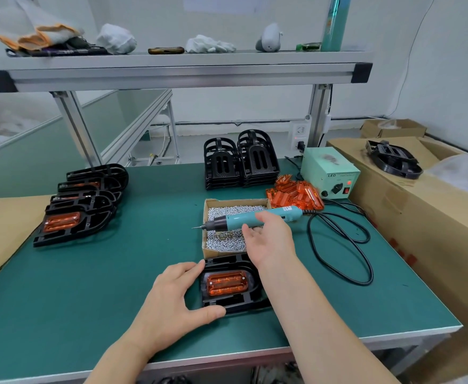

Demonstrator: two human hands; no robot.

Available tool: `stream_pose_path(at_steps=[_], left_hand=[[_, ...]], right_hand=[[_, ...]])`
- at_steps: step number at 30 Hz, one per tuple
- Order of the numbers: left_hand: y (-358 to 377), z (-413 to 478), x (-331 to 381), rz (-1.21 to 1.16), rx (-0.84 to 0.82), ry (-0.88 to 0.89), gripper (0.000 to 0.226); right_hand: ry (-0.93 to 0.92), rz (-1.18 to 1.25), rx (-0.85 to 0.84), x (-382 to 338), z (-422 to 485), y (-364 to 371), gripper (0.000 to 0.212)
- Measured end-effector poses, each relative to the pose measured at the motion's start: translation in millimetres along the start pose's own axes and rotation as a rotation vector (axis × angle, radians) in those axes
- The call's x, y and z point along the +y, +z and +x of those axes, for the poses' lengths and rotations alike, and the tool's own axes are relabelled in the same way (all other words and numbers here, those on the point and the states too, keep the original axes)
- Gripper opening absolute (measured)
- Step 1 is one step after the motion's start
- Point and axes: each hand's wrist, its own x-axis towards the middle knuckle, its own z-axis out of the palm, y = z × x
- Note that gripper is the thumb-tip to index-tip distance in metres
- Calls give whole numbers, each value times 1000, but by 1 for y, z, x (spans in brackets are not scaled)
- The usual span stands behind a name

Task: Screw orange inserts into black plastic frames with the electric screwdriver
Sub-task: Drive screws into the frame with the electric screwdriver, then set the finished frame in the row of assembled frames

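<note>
at the far left, a row of finished black frames (80,206) lies overlapping on the green table mat (88,286). the nearest one shows an orange insert seated in it.

the left hand (169,297) holds the left end of the black frame (255,299) at the near middle of the mat. its fingers curve round the far-left corner and its thumb presses the near edge. this frame lies flat, and an orange insert (227,282) sits in its central recess with a screw head showing at each of two corners.

just behind the frame is a shallow cardboard box of screws (227,236). the electric screwdriver (252,217) lies level across the box with its bit pointing left past the rim.

the right hand (268,236) reaches over the frame to the screwdriver. the hand is half open, with the thumb on the teal barrel and loosely bent fingertips at its near side. whether it actually grips the tool i cannot tell.

further back are two stacks of empty black frames (241,162). to their right is a pile of loose orange inserts (293,194), touching the pale green power supply (329,173). the screwdriver's black cable (338,245) loops over the mat on the right. beyond it, a large cardboard carton (421,217) carries another black part (393,159) on top.
</note>
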Motion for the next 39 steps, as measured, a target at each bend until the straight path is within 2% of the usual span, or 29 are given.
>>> stream_pose_path(at_steps=[6, 11, 14, 18, 22, 26, 30, 32, 35, 39], left_hand=[[0, 0, -2, -5, -4, -8, 112], [-1, -1, -1, 5, -2, -3, 112], [-1, -1, 0, 11, -1, -2, 113], [-1, -1, 0, 14, -2, -2, 112], [0, -1, -1, 12, -1, -6, 111], [-1, -1, -1, 21, -3, -7, 111], [-1, -1, 1, 21, -1, -6, 110], [-1, -2, 2, 20, 0, -9, 110], [-2, -3, 4, 22, 3, -3, 110], [-3, -4, 7, 28, 10, -1, 108]], right_hand=[[-14, 3, -33, -5, -17, -3, 45], [-43, -31, -61, -2, -22, -13, 30], [-120, -188, -143, -1, -21, -22, 23], [-445, -677, -201, 0, -13, -43, 8], [-857, -1108, -138, -1, -5, -65, 15], [-1045, -1297, -100, 1, 0, -83, 14], [-1226, -1311, -7, 5, -1, -89, 14], [-1229, -1307, 43, 5, 0, -92, 14], [-1114, -1260, 70, -1, 6, -98, 14], [-984, -1315, 71, -3, 11, -101, 17]])
